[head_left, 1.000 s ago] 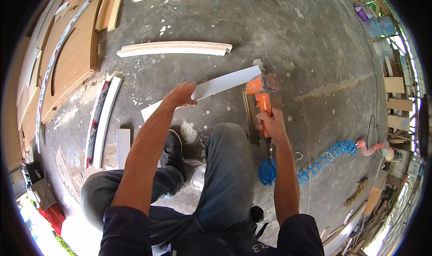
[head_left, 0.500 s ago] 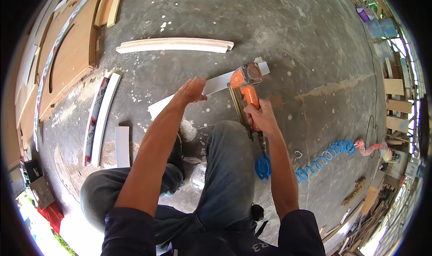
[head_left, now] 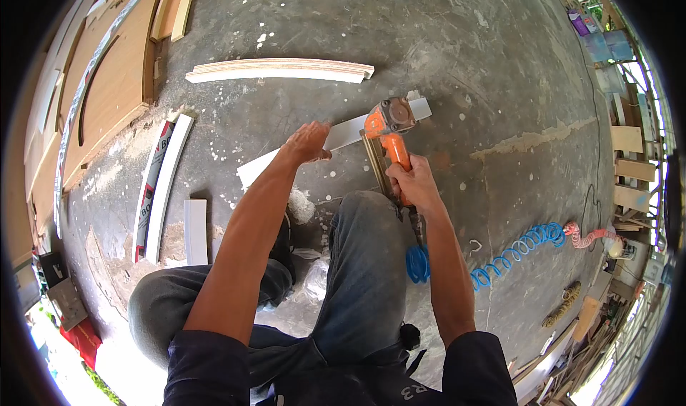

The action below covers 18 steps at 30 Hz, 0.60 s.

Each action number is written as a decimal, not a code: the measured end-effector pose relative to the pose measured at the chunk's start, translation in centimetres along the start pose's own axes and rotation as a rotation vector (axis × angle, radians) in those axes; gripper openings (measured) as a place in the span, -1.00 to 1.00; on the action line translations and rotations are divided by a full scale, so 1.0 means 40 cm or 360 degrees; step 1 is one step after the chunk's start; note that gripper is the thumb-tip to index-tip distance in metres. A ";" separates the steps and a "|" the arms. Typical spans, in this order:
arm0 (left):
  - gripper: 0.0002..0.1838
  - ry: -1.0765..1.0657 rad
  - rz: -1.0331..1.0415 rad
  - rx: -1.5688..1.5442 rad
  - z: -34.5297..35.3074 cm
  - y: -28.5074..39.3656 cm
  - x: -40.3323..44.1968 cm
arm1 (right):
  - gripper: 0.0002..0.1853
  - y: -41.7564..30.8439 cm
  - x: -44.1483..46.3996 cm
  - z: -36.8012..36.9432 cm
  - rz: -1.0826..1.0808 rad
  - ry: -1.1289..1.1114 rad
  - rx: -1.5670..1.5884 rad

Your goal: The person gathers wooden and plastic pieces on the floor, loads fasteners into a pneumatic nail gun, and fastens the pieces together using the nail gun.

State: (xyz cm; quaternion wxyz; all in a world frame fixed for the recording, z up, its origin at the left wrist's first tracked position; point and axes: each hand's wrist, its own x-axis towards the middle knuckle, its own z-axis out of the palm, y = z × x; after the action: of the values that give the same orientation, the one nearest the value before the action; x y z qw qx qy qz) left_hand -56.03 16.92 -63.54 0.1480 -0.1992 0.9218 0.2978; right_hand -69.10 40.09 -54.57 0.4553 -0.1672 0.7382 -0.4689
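A white board (head_left: 346, 132) lies aslant on the concrete floor in front of my knees. My left hand (head_left: 309, 143) rests on its middle part, and its fingers are wrapped over the board's edges. My right hand (head_left: 413, 181) is closed round the handle of an orange nail gun (head_left: 396, 149). The gun's head sits over the board near its right end, and its long magazine (head_left: 374, 164) points back toward my knee. A coiled blue air hose (head_left: 514, 254) runs from behind my right forearm to the right.
Curved stacked strips (head_left: 280, 70) lie beyond the board. At the left are two long curved strips (head_left: 168, 188), a short white piece (head_left: 196, 231) and large wooden panels (head_left: 118, 84). Scrap wood (head_left: 629, 167) lines the right edge. A plastic bag (head_left: 316, 277) lies between my legs.
The nail gun has moved left, from the board's right end to over the board. My left hand and the board have shifted slightly right. Little differs over the last half second.
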 end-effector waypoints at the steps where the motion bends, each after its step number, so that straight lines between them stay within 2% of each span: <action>1: -0.38 0.0001 0.0004 0.0007 0.000 0.000 0.001 | -0.88 -0.001 0.000 -0.001 0.0009 -0.0001 -0.0018; 9: -0.35 0.0078 0.0056 0.0070 0.009 -0.009 0.003 | -0.87 -0.005 -0.006 0.007 -0.0007 -0.0002 -0.0062; 12: -0.32 -0.0034 -0.0019 -0.0005 0.003 -0.004 0.004 | -0.87 0.001 -0.004 0.013 0.0001 -0.0006 -0.0037; 18: -0.32 0.0068 0.0080 0.0042 0.018 -0.016 0.004 | -0.88 0.000 -0.003 0.015 -0.0019 -0.0027 -0.0033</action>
State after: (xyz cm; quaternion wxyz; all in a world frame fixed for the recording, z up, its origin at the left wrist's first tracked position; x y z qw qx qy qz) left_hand -55.77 16.85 -64.48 0.1233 -0.1804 0.9333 0.2851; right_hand -68.54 39.83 -54.60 0.4569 -0.1804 0.7382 -0.4624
